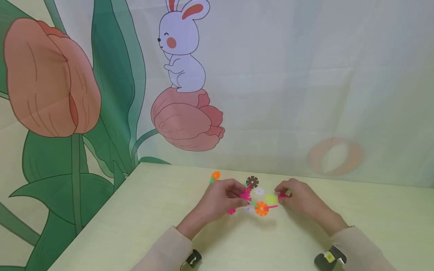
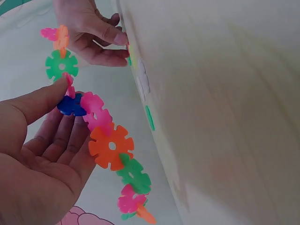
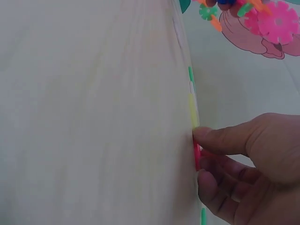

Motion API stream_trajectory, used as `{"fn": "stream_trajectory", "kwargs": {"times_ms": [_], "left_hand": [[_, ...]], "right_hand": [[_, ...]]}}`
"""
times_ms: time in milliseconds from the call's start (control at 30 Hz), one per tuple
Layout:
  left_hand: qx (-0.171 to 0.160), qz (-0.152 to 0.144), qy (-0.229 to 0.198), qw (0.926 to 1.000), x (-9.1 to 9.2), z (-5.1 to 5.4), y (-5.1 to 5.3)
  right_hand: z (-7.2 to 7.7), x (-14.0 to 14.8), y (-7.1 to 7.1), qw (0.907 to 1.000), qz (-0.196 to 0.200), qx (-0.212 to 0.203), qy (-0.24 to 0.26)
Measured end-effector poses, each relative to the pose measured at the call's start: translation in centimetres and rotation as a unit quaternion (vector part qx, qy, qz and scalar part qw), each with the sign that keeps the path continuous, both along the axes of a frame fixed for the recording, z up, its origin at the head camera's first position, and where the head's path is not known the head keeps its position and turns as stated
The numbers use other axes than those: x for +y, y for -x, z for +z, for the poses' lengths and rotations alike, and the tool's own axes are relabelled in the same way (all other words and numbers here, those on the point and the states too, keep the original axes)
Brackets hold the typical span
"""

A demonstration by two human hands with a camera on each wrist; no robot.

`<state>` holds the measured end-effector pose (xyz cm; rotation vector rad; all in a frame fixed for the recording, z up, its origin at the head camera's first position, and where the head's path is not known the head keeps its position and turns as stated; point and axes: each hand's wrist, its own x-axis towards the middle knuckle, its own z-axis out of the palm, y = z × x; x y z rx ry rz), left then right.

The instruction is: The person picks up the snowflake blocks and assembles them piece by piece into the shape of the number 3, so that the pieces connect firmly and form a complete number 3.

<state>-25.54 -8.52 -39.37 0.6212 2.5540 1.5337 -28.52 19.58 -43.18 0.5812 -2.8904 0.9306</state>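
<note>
Sleeves (image 1: 167,248) cropped, discs (image 1: 262,212) partly behind hands (image 1: 218,200)

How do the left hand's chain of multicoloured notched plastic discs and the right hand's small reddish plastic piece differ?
The chain shows several colours; the reddish piece shows one. The chain is longer than the piece. The chain is raised in the left hand; the piece is near the tabletop in the right hand. Both are hand-held.

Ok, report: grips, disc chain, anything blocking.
Left grip holding snowflake-disc chain. Right grip pinching red snowflake disc. Yellow disc close by, possibly in the way.
</note>
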Motion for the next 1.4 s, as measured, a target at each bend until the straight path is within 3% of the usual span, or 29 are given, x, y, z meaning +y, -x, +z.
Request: {"fn": "stream_trajectory", "kwargs": {"times_ms": [200, 533, 667, 833, 933, 1167, 1267, 1333, 1400], "left_hand": [[0.006, -0.007, 0.006, 0.9999, 0.0, -0.1, 0.0], [0.024, -0.015, 0.013, 0.9995, -0.1, -0.1, 0.0], [0.028, -0.012, 0.015, 0.9994, -0.2, -0.1, -0.1], [0.033, -0.016, 0.035, 0.9987, -0.1, -0.4, 0.0], [0.029, -0.032, 0.047, 0.998, 0.0, -0.7, 0.0], [0.013, -0.077, 0.031, 0.9965, 0.2, -0.8, -0.4], [0.03, -0.096, 0.041, 0.994, 0.4, -0.7, -0.5], [0.048, -0.102, 0.059, 0.9919, 0.6, -0.7, -0.5], [0.074, -0.088, 0.084, 0.9898, 0.7, -0.7, -0.5]], "right_hand": [[-0.1, 0.9, -0.1, 0.9996, -0.018, -0.02, 0.005], [0.2, 1.5, -0.5, 0.9942, -0.039, -0.099, 0.015], [0.7, 1.8, -0.8, 0.9899, -0.029, -0.126, 0.058], [2.6, 1.6, -1.4, 0.9737, 0.029, -0.165, 0.155], [3.6, 0.8, -1.9, 0.9619, 0.058, -0.194, 0.184], [3.7, -1.5, -2.7, 0.9267, 0.067, -0.275, 0.247], [3.4, -2.1, -2.9, 0.9218, 0.064, -0.281, 0.26], [3.2, -2.2, -3.0, 0.926, 0.06, -0.275, 0.252], [2.9, -2.2, -3.1, 0.9315, 0.056, -0.268, 0.24]]}}
